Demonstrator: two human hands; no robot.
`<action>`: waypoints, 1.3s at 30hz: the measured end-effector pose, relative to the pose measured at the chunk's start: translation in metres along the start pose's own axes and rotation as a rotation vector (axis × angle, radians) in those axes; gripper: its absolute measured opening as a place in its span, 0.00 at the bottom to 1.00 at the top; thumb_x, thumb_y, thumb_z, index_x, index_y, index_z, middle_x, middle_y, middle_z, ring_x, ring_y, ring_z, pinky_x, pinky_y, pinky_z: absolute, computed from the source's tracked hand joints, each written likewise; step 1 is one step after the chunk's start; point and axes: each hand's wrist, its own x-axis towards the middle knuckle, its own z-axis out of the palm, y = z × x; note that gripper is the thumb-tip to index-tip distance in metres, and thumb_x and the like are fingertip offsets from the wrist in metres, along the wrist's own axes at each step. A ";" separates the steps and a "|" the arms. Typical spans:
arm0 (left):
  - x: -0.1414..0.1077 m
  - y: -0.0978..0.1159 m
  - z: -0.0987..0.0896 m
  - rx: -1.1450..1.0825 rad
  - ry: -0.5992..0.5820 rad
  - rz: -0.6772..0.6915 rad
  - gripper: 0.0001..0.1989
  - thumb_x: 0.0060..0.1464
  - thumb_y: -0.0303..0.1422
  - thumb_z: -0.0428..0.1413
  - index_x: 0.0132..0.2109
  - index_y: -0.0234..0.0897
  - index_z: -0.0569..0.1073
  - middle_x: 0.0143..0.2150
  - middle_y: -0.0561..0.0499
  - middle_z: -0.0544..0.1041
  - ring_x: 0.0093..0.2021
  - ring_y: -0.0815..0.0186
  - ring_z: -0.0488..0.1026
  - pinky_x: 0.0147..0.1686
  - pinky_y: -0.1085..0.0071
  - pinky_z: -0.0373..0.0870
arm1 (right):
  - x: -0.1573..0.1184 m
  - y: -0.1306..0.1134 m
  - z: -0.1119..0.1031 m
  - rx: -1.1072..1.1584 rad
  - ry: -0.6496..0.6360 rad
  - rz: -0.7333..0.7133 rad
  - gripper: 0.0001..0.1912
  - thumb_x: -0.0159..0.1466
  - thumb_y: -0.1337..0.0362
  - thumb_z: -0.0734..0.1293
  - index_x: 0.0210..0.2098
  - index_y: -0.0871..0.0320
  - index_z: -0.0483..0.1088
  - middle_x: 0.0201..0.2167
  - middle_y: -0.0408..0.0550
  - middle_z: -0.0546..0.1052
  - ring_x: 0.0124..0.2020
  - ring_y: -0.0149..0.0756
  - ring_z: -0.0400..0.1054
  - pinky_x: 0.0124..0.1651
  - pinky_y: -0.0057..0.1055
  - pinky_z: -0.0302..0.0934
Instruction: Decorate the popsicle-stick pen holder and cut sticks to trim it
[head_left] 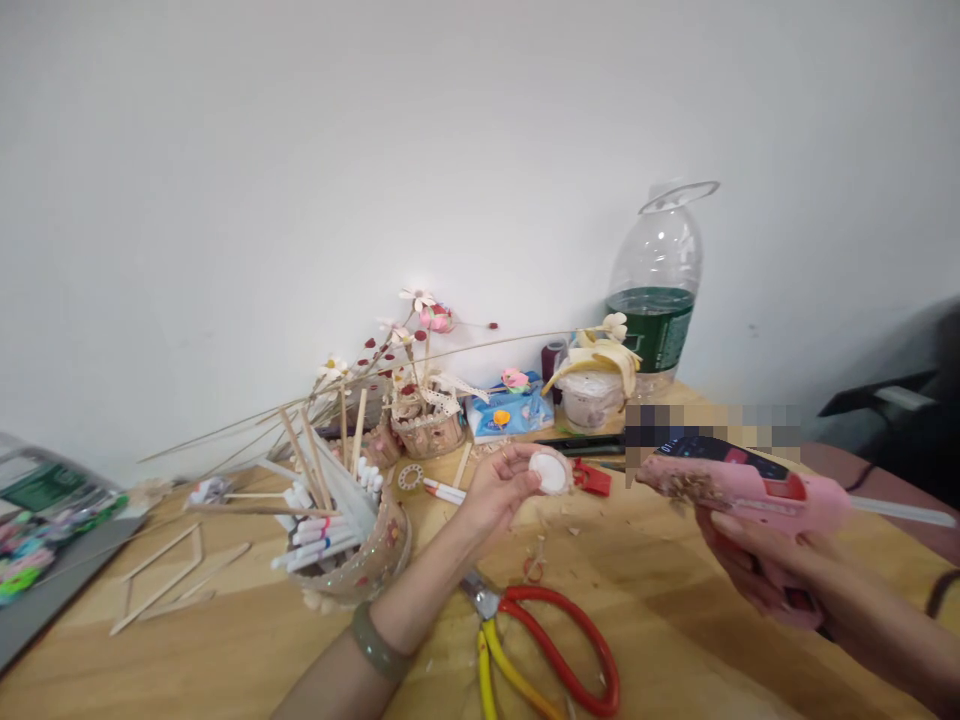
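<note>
The left hand [499, 492] pinches a white disc [551, 473], seemingly light, stiff and best held by its rim, above the table [675, 640] beyond the scissors [536, 594]; the right hand [787, 555] grips a heavier-looking glue gun [814, 506] by its handle.

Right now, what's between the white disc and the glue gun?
In the head view, a red scrap and a dark tip show between disc and gun.
</note>
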 end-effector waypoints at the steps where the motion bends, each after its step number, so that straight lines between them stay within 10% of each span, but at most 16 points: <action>1: 0.000 -0.003 0.000 0.042 -0.001 -0.018 0.24 0.32 0.41 0.68 0.37 0.33 0.73 0.33 0.47 0.78 0.35 0.65 0.74 0.38 0.71 0.65 | -0.001 -0.002 0.001 0.037 -0.033 0.035 0.28 0.53 0.40 0.65 0.15 0.57 0.59 0.10 0.41 0.58 0.12 0.25 0.49 0.15 0.24 0.41; 10: 0.012 -0.038 0.012 0.569 0.079 -0.028 0.19 0.30 0.20 0.63 0.35 0.33 0.75 0.28 0.51 0.74 0.31 0.64 0.69 0.36 0.67 0.65 | 0.000 -0.008 0.013 0.155 -0.043 -0.055 0.17 0.54 0.55 0.64 0.17 0.57 0.56 0.15 0.40 0.60 0.18 0.27 0.51 0.21 0.26 0.46; 16: -0.011 -0.010 0.043 0.781 0.216 0.332 0.02 0.50 0.29 0.56 0.31 0.37 0.74 0.33 0.49 0.74 0.39 0.62 0.67 0.42 0.65 0.63 | -0.004 -0.021 0.022 0.083 0.102 0.033 0.13 0.48 0.54 0.65 0.22 0.57 0.61 0.15 0.40 0.62 0.16 0.26 0.50 0.19 0.25 0.43; 24: -0.018 0.005 0.094 1.083 0.277 1.083 0.08 0.52 0.26 0.56 0.41 0.35 0.74 0.34 0.47 0.77 0.36 0.64 0.70 0.36 0.67 0.71 | -0.006 -0.020 0.038 -0.011 0.166 -0.003 0.12 0.49 0.54 0.63 0.23 0.56 0.59 0.13 0.38 0.60 0.15 0.26 0.49 0.16 0.25 0.41; 39: -0.008 0.024 0.082 1.310 -0.023 1.126 0.09 0.57 0.24 0.49 0.42 0.32 0.72 0.38 0.45 0.77 0.39 0.63 0.70 0.39 0.65 0.72 | -0.010 -0.019 0.033 -0.213 0.241 -0.320 0.06 0.56 0.63 0.59 0.33 0.53 0.66 0.14 0.40 0.58 0.18 0.35 0.57 0.20 0.29 0.53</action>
